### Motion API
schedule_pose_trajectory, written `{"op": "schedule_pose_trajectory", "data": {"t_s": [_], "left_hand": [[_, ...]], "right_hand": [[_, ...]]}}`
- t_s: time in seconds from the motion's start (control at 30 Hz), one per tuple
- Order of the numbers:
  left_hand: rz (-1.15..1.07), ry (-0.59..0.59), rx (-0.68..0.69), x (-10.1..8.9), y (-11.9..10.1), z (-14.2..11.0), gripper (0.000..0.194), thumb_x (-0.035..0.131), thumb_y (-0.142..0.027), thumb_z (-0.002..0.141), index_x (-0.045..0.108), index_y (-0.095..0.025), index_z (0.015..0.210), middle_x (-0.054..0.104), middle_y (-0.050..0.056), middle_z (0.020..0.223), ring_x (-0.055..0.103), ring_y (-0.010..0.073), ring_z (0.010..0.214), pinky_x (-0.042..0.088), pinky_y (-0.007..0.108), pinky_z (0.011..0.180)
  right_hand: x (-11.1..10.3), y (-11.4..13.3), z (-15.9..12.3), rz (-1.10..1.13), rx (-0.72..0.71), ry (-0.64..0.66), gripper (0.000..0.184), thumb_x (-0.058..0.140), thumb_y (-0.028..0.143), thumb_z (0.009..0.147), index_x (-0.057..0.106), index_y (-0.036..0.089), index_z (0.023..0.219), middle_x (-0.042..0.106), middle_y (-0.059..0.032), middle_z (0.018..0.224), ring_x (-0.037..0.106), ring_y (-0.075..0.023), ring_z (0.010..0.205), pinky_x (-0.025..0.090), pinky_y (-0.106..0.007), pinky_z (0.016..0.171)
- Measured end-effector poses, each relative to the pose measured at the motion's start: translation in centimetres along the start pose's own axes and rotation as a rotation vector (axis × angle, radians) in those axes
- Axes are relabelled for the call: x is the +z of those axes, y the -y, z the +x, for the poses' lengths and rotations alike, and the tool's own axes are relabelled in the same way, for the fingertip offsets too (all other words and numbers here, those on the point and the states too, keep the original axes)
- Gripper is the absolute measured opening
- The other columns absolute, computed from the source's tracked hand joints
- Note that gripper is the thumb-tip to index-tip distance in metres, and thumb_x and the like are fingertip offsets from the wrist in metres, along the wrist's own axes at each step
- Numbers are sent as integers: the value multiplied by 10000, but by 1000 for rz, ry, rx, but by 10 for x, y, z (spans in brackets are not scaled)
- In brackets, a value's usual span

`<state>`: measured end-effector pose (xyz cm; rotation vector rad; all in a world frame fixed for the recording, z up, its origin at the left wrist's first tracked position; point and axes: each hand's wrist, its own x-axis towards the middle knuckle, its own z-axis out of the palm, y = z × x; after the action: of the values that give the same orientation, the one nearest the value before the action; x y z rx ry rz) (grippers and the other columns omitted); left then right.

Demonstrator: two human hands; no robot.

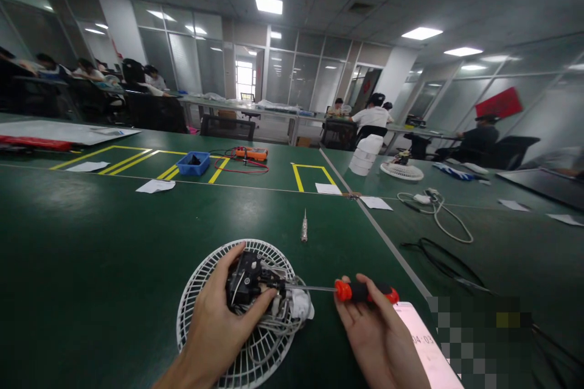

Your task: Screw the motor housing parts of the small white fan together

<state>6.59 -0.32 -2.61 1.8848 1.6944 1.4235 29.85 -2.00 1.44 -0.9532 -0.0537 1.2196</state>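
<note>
My left hand [219, 310] is wrapped round the black fan motor housing [246, 276], which sits over a round white fan grille [196, 292] on the green table. A bundled grey-white cord [278, 316] lies beside the motor on the grille. My right hand [369, 322] holds a red-and-black screwdriver [365, 292] by its handle, palm turned up. The metal shaft points left, and its end reaches the side of the motor housing near my left thumb; whether the tip sits in a screw is hidden.
A small clear-handled screwdriver [304, 228] lies beyond the grille. Farther back are a blue bin [194, 164], an orange multimeter [250, 154], white buckets [365, 155] and another fan grille [401, 170]. A lit phone [424, 340] lies by my right hand; cables [447, 261] lie right.
</note>
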Motion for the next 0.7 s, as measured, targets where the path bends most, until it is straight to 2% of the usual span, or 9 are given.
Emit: {"op": "schedule_pose_trajectory", "data": {"t_s": [0.07, 0.13, 0.33, 0.43, 0.53, 0.6, 0.7], "left_hand": [[5, -4, -3, 0, 0, 0, 717, 732, -565, 813, 444, -327, 1425, 675, 48, 1318, 686, 263, 1173, 583, 516, 1016], [4, -11, -6, 0, 0, 1, 720, 733, -582, 804, 451, -330, 1418, 684, 50, 1304, 696, 270, 1156, 596, 520, 991], [3, -16, -15, 1, -1, 1, 722, 732, -586, 804, 451, -330, 1417, 679, 52, 1307, 687, 274, 1173, 575, 541, 1019], [-2, -11, -15, 0, -1, 0, 725, 733, -586, 801, 457, -318, 1416, 681, 59, 1301, 690, 277, 1162, 578, 536, 1012], [2, -7, -19, -1, 0, -1, 736, 735, -585, 802, 452, -313, 1425, 676, 62, 1310, 686, 277, 1171, 576, 528, 1018], [6, -9, -17, 0, 0, -1, 743, 738, -588, 798, 450, -318, 1428, 676, 57, 1310, 684, 271, 1174, 575, 522, 1021], [10, -15, -15, 0, 0, 0, 728, 732, -593, 802, 458, -322, 1420, 683, 52, 1296, 690, 264, 1160, 582, 515, 1013]], "right_hand": [[0, -2, 0, -29, 1, -14, 498, 935, 269, 590, 653, 227, 999, 727, -15, 888, 727, -204, 792, 625, -302, 661], [1, -1, -2, -41, -19, -19, 506, 936, 247, 583, 658, 239, 1005, 718, 12, 865, 713, -182, 735, 611, -279, 615], [0, 4, -6, 24, -20, -6, 593, 932, 118, 465, 676, 203, 993, 729, -41, 1046, 717, -222, 962, 625, -329, 832], [-1, 1, -4, 35, -23, -3, 538, 954, 208, 506, 671, 212, 964, 721, -53, 1052, 711, -244, 991, 631, -360, 830], [-1, -2, -3, -7, -53, -34, 486, 950, 284, 579, 671, 242, 974, 703, -1, 1000, 713, -217, 896, 643, -373, 774], [-1, -2, -3, -37, -75, -29, 509, 950, 269, 586, 678, 251, 1016, 699, 12, 1000, 711, -208, 876, 644, -371, 768], [-1, 0, -4, -19, -87, 19, 542, 943, 195, 567, 687, 236, 1043, 716, -12, 1059, 708, -229, 1000, 628, -364, 852]]}}
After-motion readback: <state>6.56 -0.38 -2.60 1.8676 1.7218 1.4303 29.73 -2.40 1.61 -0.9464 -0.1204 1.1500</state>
